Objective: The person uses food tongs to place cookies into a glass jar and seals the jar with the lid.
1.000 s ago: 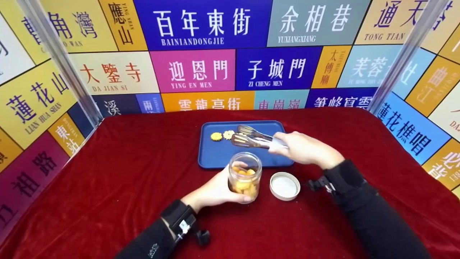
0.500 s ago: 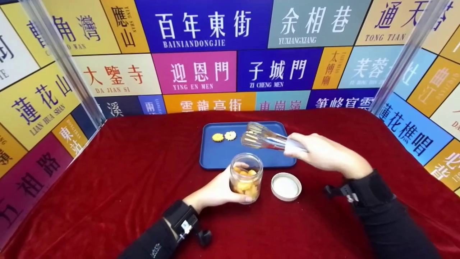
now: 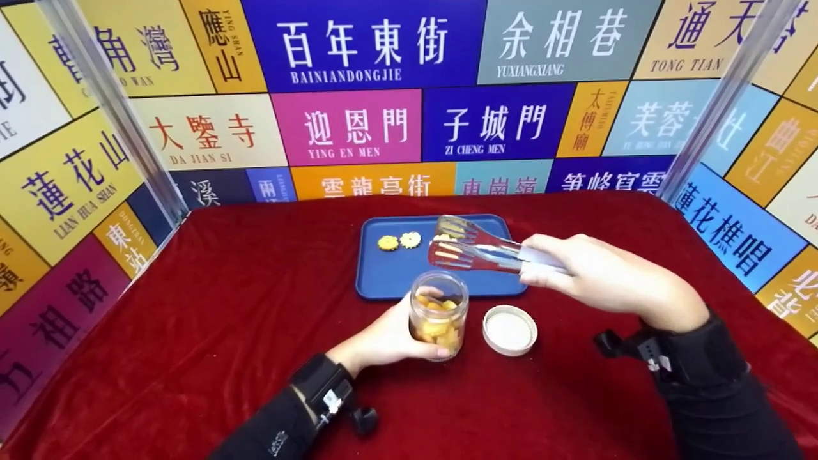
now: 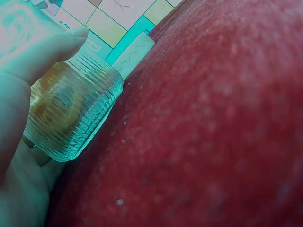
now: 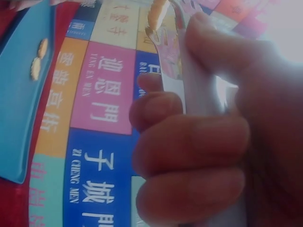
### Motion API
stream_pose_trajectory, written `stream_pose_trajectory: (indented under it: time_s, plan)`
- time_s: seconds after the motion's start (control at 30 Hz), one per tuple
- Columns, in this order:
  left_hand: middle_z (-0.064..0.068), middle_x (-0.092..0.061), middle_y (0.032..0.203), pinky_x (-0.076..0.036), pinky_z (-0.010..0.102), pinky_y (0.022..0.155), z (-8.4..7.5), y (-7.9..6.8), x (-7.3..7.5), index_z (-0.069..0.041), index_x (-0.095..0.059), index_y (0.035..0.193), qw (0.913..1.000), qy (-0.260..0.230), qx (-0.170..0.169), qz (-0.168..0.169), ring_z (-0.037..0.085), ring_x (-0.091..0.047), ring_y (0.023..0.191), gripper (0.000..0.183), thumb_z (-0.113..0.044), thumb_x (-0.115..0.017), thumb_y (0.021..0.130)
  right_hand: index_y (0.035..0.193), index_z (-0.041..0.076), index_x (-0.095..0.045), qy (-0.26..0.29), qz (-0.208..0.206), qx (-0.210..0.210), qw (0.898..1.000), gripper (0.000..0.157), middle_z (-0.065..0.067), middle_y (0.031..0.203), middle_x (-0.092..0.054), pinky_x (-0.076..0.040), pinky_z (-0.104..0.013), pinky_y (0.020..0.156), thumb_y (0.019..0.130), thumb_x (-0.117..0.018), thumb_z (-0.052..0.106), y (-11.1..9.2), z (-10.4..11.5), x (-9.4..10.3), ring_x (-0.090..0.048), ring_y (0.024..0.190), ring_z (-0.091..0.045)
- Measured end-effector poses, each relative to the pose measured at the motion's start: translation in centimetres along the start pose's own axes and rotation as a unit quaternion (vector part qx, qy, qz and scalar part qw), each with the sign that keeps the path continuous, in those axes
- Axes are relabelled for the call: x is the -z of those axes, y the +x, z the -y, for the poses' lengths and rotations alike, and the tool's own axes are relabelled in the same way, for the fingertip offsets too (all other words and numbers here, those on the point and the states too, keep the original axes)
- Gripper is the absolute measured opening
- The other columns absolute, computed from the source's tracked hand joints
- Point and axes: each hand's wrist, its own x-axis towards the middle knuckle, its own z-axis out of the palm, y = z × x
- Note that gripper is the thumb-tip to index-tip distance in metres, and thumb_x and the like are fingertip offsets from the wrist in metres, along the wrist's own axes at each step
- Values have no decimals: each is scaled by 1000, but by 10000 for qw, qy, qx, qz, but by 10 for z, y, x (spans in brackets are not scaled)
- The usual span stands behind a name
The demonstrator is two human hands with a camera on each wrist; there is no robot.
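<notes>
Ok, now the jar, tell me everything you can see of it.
The jar is clear and looks like glass, with fine ribs on its lower wall and a round, open mouth. Yellow-orange pieces fill much of it. The left hand grips it, thumb across the near side. In the head view it looks roughly upright; whether its base rests on the red cloth I can't tell. The blue tray lies beyond it, a pale round lid to its right.

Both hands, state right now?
Left hand: closed, holding the glass jar.
Right hand: closed, holding the tongs, a cookie at their tips.
</notes>
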Motion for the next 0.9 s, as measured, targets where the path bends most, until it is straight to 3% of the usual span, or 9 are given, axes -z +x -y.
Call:
stream_pose_trajectory:
  time_s: [0.33, 0.5, 0.73, 0.9]
  plan:
    - [0, -68, 134, -46, 33, 114, -2, 0, -1, -11, -42, 149, 10000, -32, 66, -32, 17, -64, 124, 87, -8, -94, 79, 124, 28, -62, -136, -97, 296, 9994, 30, 13, 85, -62, -45, -29, 67, 106, -61, 52, -8, 11, 5, -56, 73, -8]
    - [1, -67, 135, -47, 35, 114, -2, 0, -1, -8, -38, 151, 10000, -63, 40, -32, 18, -64, 125, 90, -7, -94, 80, 122, 30, -63, -83, 79, 358, 9993, 31, 14, 82, -58, -45, -28, 66, 106, -60, 55, -7, 13, 1, -55, 71, -6]
    - [-4, -68, 133, -48, 33, 112, -4, -2, -1, -20, -37, 154, 9995, 192, 227, -78, 15, -64, 122, 95, -15, -95, 79, 105, 27, -61, -66, 353, 439, 9984, 29, 15, 74, -48, -41, -26, 59, 106, -59, 56, -3, 11, -5, -46, 61, -4]
    - [-2, -67, 135, -47, 34, 113, -4, -2, -1, -21, -34, 157, 9998, 68, 169, -21, 17, -64, 123, 97, -13, -94, 81, 108, 28, -62, -72, 372, 329, 9987, 31, 14, 74, -49, -41, -27, 59, 105, -59, 58, -4, 12, -5, -46, 61, -5]
